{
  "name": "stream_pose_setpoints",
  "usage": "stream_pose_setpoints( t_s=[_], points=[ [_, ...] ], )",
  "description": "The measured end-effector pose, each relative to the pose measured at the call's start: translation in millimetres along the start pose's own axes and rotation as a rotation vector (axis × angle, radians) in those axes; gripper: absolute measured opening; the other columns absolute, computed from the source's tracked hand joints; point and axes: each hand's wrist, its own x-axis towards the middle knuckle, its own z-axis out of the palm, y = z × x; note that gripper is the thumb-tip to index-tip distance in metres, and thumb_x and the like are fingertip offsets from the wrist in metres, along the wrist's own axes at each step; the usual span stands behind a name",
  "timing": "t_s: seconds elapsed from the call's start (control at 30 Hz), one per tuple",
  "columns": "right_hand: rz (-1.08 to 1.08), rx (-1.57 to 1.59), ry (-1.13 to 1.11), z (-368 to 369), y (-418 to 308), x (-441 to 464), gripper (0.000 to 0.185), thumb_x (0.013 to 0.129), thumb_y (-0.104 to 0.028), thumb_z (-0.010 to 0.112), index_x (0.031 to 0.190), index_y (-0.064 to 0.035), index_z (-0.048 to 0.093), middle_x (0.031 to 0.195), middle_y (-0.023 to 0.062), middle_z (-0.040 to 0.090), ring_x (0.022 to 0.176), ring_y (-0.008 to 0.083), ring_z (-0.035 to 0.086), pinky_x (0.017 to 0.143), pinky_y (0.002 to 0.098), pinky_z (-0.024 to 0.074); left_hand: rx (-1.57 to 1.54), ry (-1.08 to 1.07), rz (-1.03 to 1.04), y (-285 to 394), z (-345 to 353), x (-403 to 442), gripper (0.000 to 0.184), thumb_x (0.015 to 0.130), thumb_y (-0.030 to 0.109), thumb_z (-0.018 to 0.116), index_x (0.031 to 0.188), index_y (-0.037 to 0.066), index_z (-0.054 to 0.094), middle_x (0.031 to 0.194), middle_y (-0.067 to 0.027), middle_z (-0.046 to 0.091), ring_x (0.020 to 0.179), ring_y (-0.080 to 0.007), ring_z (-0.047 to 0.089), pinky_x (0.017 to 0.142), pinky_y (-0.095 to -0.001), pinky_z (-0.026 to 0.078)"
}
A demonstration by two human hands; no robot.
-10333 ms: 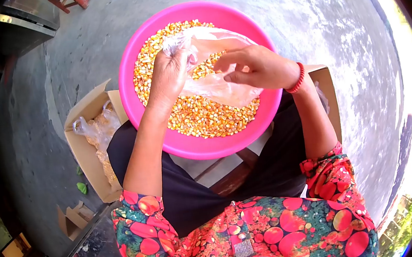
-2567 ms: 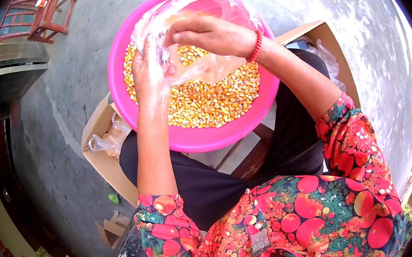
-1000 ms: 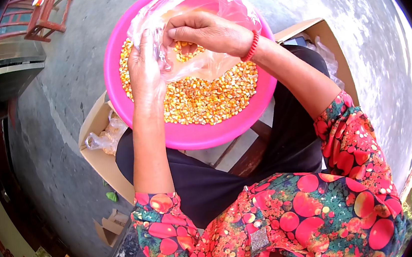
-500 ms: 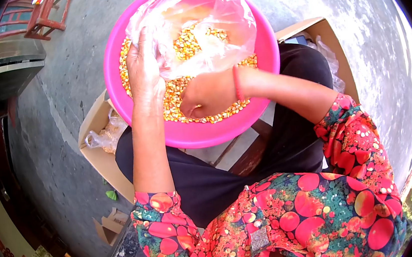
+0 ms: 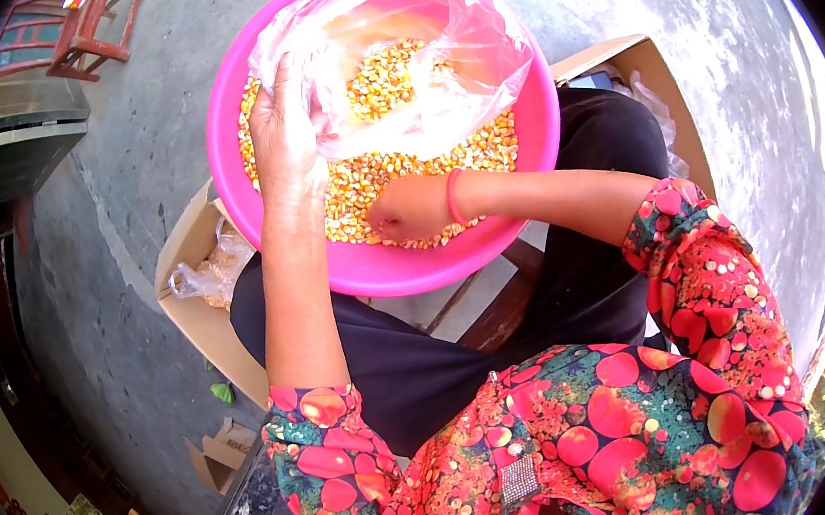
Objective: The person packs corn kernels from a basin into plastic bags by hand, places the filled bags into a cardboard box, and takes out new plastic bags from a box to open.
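Note:
A pink basin (image 5: 394,271) rests over my lap, with loose yellow-orange corn kernels (image 5: 355,188) spread inside. A clear plastic bag (image 5: 488,64) lies open over the far part of the basin, and kernels show within or through it. My left hand (image 5: 286,135) grips the bag's left edge, thumb up, its other fingers partly hidden by the film. Low in the basin, my right hand (image 5: 414,207), with a red band at the wrist, is curled down into the kernels. Its fingertips are mostly hidden among them.
A cardboard box (image 5: 203,320) with a bag of pale contents (image 5: 223,267) stands to the left. Another open cardboard box (image 5: 670,80) holds plastic bags at the right. A reddish wooden chair (image 5: 93,40) stands at the far left on the concrete floor (image 5: 150,154).
My right hand has shifted slightly left and down in the kernels. The bag's right side has spread outward to the right. My left hand stays on the bag.

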Motion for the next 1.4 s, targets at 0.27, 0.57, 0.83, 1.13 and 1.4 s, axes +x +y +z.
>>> stream_pose_setpoints(
  t_s=[0.27,0.57,0.83,1.13,1.4],
  points=[
    [0.080,1.016,-0.280,-49,-36,-16,0.018,0.087,-0.022,0.050,0.087,-0.0065,0.059,0.070,-0.0008,0.055,0.050,0.0051,0.047,0.040,0.0189,0.0337,0.029,-0.081,-0.011,-4,-11,6,0.023,0.091,0.025,0.048,0.101,0.007,0.057,0.085,-0.0006,0.059,0.067,-0.0063,0.054,0.051,-0.0180,0.043],
    [-0.121,0.815,0.535,-132,-44,-40,0.022,0.092,-0.022,0.045,0.090,-0.0041,0.058,0.078,-0.0014,0.055,0.058,0.0019,0.045,0.052,0.0168,0.0368,0.022,-0.080,-0.039,-2,-3,-2,0.024,0.091,0.029,0.050,0.086,0.007,0.057,0.065,0.0014,0.053,0.048,-0.0037,0.045,0.039,-0.0175,0.036],
    [-0.166,0.136,0.792,-132,-27,-39,0.024,0.087,-0.020,0.050,0.087,0.0005,0.062,0.070,0.0012,0.060,0.070,0.0083,0.058,0.067,0.0221,0.0468,0.018,-0.033,-0.037,2,1,-2,0.022,0.091,0.027,0.048,0.089,0.006,0.056,0.065,0.0008,0.052,0.050,-0.0040,0.045,0.038,-0.0174,0.035],
    [-0.091,-0.143,0.058,-45,-28,-19,0.010,0.079,-0.011,0.052,0.081,-0.0049,0.060,0.079,0.0111,0.060,0.071,0.0245,0.059,0.066,0.0327,0.0492,-0.007,-0.008,0.000,-3,-2,1,0.019,0.091,0.024,0.051,0.092,0.007,0.058,0.071,0.0018,0.056,0.053,-0.0030,0.047,0.042,-0.0159,0.037],
    [-0.053,-0.523,0.063,12,0,-8,0.017,0.078,-0.014,0.052,0.093,-0.0082,0.057,0.085,0.0128,0.057,0.079,0.0304,0.058,0.067,0.0401,0.0494,-0.024,-0.037,0.003,-4,-8,4,0.019,0.090,0.024,0.052,0.094,0.007,0.060,0.076,0.0027,0.058,0.060,-0.0025,0.052,0.046,-0.0162,0.041]
  ],
)
